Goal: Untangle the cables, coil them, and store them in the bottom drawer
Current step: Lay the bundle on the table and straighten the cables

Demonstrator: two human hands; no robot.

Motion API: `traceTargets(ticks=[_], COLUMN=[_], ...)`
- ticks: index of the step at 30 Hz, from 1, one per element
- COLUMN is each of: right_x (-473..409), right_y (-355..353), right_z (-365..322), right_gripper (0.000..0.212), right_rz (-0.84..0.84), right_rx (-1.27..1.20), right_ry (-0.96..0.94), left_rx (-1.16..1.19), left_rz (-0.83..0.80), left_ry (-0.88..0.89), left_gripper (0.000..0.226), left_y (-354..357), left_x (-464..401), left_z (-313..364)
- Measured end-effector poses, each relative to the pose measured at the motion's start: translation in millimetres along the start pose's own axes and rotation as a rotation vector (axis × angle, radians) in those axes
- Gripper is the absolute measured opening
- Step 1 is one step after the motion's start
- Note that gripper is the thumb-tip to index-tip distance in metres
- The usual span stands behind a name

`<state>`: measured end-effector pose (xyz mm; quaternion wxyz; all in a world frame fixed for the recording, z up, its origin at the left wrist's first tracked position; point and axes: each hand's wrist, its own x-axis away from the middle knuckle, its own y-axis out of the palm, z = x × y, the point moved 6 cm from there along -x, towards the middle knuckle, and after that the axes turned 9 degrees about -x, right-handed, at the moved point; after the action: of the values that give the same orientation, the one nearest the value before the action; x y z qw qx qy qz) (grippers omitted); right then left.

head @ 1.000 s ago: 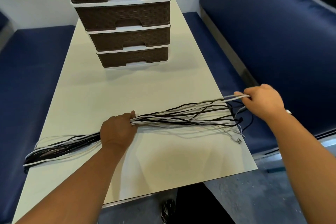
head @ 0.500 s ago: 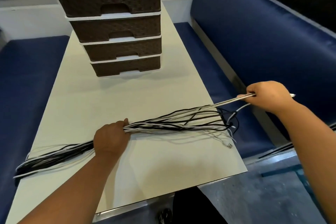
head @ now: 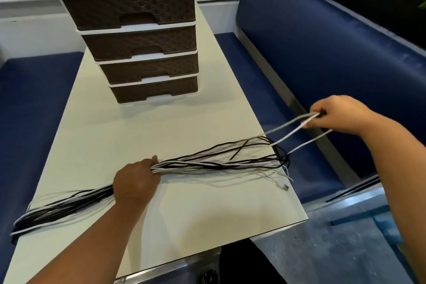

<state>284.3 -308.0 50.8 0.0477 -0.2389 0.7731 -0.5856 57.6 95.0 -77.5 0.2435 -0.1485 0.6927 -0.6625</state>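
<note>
A long bundle of black and white cables (head: 216, 162) lies across the pale table (head: 143, 136), from its left edge to its right edge. My left hand (head: 134, 182) grips the bundle near its middle and holds it down on the table. My right hand (head: 338, 115) is past the table's right edge, over the bench, pinching white cable strands (head: 290, 135) drawn taut out of the bundle. A USB plug (head: 285, 187) lies loose by the right edge. The brown drawer unit stands at the far end; its bottom drawer (head: 154, 91) is closed.
Blue padded benches (head: 322, 57) run along both sides of the table and block the right side with a tall backrest. Green foliage sits behind the backrest at top right. Grey floor shows below the table's near edge.
My right hand has moved right and up, away from the table, drawing white strands out of the bundle. My left hand has kept its grip in place.
</note>
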Motion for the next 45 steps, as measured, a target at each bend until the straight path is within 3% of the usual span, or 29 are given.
traceTargets(ticks=[4, 10, 13, 15, 21, 25, 27, 31, 37, 42, 44, 45], right_x=[2.7, 4.5, 8.1, 7.9, 19.1, 29.5, 25.0, 12.0, 4.1, 5.4, 0.8, -1.0], right_y=[19.1, 47.5, 53.1, 45.0, 16.4, 22.9, 30.7, 60.2, 105.9, 120.5, 113.2, 104.9], right_z=[20.2, 29.8, 37.0, 46.5, 48.9, 33.8, 35.9, 56.0, 71.3, 43.9, 11.8, -11.9], right_gripper=[0.018, 0.024, 0.020, 0.017, 0.023, 0.015, 0.018, 0.026, 0.020, 0.067, 0.070, 0.067], right_rz=[-0.209, -0.204, -0.198, -0.089, 0.532, 0.727, 0.675, 0.353, 0.037, -0.302, -0.260, -0.143], right_rx=[0.267, 0.573, 0.532, 0.375, -0.208, -0.519, -0.456, -0.238, -0.374, -0.227, -0.167, -0.160], right_ry=[0.036, 0.161, 0.225, 0.278, 0.297, 0.262, 0.319, 0.452, 0.465, 0.371, 0.267, 0.203], left_rx=[0.000, -0.016, -0.012, -0.023, -0.012, -0.026, -0.031, -0.037, -0.033, -0.024, -0.025, -0.030], left_rz=[-0.020, -0.017, -0.023, -0.037, -0.045, -0.036, -0.036, -0.021, -0.011, -0.002, 0.000, -0.001], left_ry=[0.005, 0.018, 0.016, 0.011, 0.004, 0.008, 0.006, 0.008, 0.008, 0.015, 0.021, 0.022], left_gripper=[0.044, 0.045, 0.046, 0.047, 0.047, 0.048, 0.047, 0.044, 0.045, 0.045, 0.046, 0.047], left_y=[1.0, -1.5, -2.1, -1.4, -0.9, 1.3, 2.2, 1.4, 1.7, 2.6, 4.0, 4.4], left_x=[0.7, 1.2, 1.3, 1.6, 0.8, 0.6, 0.0, 0.5, -0.1, -0.3, -0.7, -0.9], left_z=[-0.1, 0.9, 1.6, 1.8, 0.6, -0.2, -0.8, 0.0, -0.8, -1.0, -1.4, -1.5])
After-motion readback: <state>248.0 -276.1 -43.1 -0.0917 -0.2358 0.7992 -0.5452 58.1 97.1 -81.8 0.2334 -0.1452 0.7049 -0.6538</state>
